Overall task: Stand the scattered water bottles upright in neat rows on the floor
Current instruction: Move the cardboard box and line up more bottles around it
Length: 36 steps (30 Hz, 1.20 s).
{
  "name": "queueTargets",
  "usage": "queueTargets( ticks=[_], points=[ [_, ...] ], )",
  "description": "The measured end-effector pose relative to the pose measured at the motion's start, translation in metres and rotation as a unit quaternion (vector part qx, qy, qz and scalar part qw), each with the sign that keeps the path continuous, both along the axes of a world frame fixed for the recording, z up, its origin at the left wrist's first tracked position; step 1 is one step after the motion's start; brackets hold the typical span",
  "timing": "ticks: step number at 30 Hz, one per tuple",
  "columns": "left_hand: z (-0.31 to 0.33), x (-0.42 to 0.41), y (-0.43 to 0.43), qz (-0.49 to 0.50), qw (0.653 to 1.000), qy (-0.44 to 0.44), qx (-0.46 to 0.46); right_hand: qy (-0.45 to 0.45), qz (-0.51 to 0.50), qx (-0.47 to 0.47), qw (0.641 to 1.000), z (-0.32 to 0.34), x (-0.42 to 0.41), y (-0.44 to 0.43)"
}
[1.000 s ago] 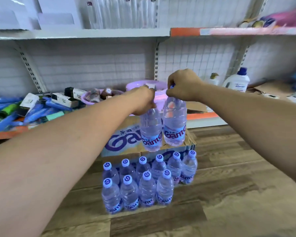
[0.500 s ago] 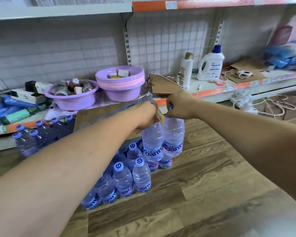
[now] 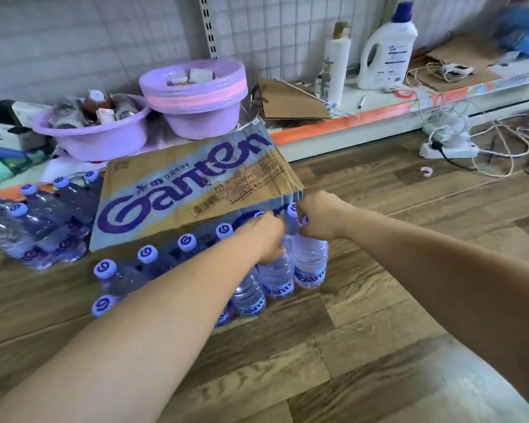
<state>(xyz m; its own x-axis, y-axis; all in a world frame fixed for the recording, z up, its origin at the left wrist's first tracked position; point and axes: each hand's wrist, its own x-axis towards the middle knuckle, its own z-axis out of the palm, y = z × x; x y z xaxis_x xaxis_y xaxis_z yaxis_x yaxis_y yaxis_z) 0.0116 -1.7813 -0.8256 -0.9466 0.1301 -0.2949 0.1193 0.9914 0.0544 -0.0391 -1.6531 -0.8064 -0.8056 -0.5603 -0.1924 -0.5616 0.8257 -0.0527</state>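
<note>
The left hand (image 3: 264,236) is closed around the neck of one water bottle (image 3: 277,277); the right hand (image 3: 316,219) grips the neck of a second bottle (image 3: 310,265) just beside it, on its right; both bottles are upright at the right end of the rows of standing bottles (image 3: 148,254) on the wooden floor (image 3: 364,331); a flattened Ganten carton (image 3: 190,184) lies tilted behind the rows; more bottles (image 3: 28,227) lean in a heap at far left; two purple basins (image 3: 193,96) sit on the low shelf (image 3: 348,117) beyond.
</note>
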Motion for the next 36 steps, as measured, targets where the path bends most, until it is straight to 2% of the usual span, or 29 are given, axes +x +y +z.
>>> queueTargets(
  ticks=[4,8,11,15,19,23,28,32,36],
  points=[
    [-0.020,0.003,0.005,0.004,1.000,-0.014,0.007,-0.017,-0.005,0.017,1.000,-0.029,-0.002,0.003],
    [-0.020,0.003,0.001,0.002,1.000,0.014,0.011,-0.008,-0.003,0.015,1.000,-0.036,-0.002,0.005],
    [-0.020,0.006,0.000,-0.006,1.000,0.028,0.000,-0.013,0.018,0.049,0.999,-0.031,-0.004,0.005],
    [-0.017,0.007,-0.007,-0.015,0.999,0.021,0.037,-0.029,0.036,0.114,0.992,-0.022,-0.005,-0.004],
    [-0.001,0.014,-0.037,-0.022,0.996,0.053,0.070,0.014,0.022,0.074,0.997,0.002,-0.007,-0.030],
    [0.022,0.033,-0.105,0.013,0.993,0.108,0.039,0.032,0.031,0.018,0.999,0.028,-0.006,-0.091],
    [0.028,0.069,-0.235,0.088,0.983,0.158,0.012,0.018,0.078,-0.055,0.995,0.030,0.011,-0.202],
    [0.024,0.111,-0.335,0.196,0.972,0.122,-0.047,-0.003,0.141,-0.076,0.987,0.019,0.036,-0.296],
    [0.014,0.148,-0.417,0.300,0.948,0.086,-0.058,-0.001,0.200,-0.070,0.977,0.005,0.060,-0.384]
  ],
)
